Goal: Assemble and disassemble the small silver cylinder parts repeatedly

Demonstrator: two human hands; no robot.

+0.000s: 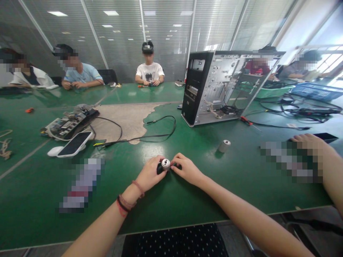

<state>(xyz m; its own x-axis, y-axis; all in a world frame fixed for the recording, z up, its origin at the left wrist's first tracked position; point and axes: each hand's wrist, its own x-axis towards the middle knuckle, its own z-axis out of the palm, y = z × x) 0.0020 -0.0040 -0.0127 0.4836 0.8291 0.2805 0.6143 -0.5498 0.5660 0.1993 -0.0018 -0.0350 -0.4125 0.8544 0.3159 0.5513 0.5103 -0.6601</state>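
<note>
My left hand [152, 172] is closed around a small cylindrical part [165, 164] with a silver metal top and a dark side. The part is held low over the green table, near its front edge. My right hand [186, 169] has its thumb and fingertips at the right side of the same part, with the fingers bent toward it. Up and to the right, a similar silver metal cylinder [224, 146] rests on the table.
An open computer case [198, 92] stands behind at the right, beside a red screwdriver [246, 120]. A white phone [75, 144], a circuit assembly [71, 123] and black cables [160, 135] lie left. Another person's hand [308, 144] rests at the right. People sit across the table.
</note>
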